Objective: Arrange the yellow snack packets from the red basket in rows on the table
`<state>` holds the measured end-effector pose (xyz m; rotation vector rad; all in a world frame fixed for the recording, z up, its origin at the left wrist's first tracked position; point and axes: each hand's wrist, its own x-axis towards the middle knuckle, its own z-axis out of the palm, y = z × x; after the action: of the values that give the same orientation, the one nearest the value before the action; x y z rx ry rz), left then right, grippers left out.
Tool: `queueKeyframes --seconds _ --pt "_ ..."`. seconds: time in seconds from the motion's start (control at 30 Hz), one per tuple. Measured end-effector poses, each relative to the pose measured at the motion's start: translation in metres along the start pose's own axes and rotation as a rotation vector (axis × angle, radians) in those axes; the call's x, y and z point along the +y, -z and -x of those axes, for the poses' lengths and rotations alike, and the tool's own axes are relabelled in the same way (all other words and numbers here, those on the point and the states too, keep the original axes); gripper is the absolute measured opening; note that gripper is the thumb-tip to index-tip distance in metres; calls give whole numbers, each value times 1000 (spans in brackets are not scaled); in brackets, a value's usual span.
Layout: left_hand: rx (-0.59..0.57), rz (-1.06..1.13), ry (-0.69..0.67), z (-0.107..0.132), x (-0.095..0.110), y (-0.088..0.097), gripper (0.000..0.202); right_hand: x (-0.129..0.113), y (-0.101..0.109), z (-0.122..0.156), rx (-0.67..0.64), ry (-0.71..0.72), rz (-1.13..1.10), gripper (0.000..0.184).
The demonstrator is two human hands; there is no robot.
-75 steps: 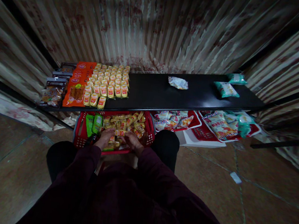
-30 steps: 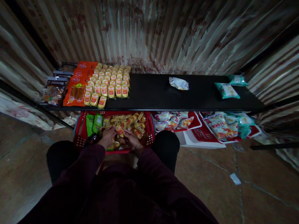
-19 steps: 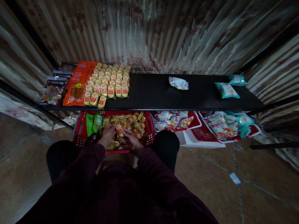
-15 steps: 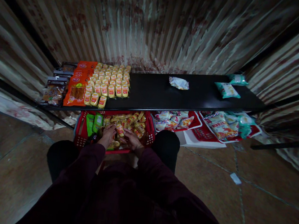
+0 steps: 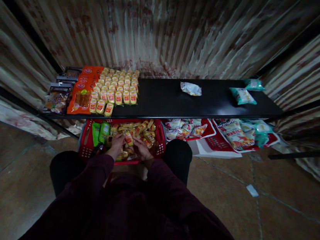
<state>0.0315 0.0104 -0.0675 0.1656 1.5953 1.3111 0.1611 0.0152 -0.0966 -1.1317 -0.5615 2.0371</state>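
Observation:
Between my two hands is a small yellow wrapped snack cake [image 5: 129, 138] with a red and white label. My left hand [image 5: 117, 142] grips it from the left, and my right hand [image 5: 141, 148] has its fingers on the right side. Both hands are just above a red basket [image 5: 162, 137] filled with more such wrapped cakes [image 5: 140, 127]. Two green packets [image 5: 104, 130] stand in the basket's left part. Rows of the same yellow cakes [image 5: 118, 97] are lined up on the black shelf [image 5: 159, 96] above.
Orange snack bags [image 5: 81, 96] and dark packets [image 5: 57, 97] lie at the shelf's left end. A white packet [image 5: 191, 88] and teal bags [image 5: 243, 96] sit farther right. Beneath are red baskets [image 5: 212, 131] of bagged snacks. My knees [image 5: 177, 159] flank the front basket.
My hands stay almost in place around the snack cake, with only a slight shift of my left hand. The things on the shelf are unchanged.

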Motion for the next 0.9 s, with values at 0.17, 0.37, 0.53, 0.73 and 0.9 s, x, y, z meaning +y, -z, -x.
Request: queueKeyframes --seconds 0.17,0.37,0.53,0.73,0.9 --pt "-43 -4 26 5 -3 1 9 7 3 -6 32 106 81 37" --pt "-138 37 85 8 -7 5 24 11 4 -9 44 292 262 46" --pt "-186 74 115 8 -8 3 26 9 3 -7 -26 441 430 32" --pt "-186 88 139 6 -9 2 21 6 2 -5 -104 447 442 27" --pt "-175 95 155 5 -8 6 19 6 3 -4 -52 348 323 31"
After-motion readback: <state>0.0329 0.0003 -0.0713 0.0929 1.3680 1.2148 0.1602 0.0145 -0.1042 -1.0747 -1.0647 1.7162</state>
